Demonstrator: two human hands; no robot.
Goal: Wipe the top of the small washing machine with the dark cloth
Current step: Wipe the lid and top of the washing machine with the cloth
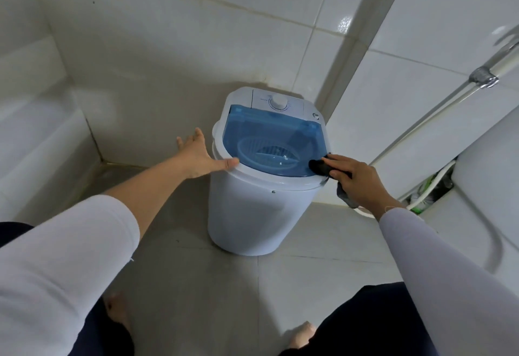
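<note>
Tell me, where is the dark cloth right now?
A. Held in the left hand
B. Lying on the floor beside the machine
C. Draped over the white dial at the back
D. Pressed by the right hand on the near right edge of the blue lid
D: the right hand presses the dark cloth onto the near right edge of the blue lid, while the left hand rests open on the machine's rim.

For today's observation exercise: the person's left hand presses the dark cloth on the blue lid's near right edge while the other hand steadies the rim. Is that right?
Not quite. The head view shows the right hand pressing the dark cloth on the blue lid; the left hand steadies the rim.
</note>
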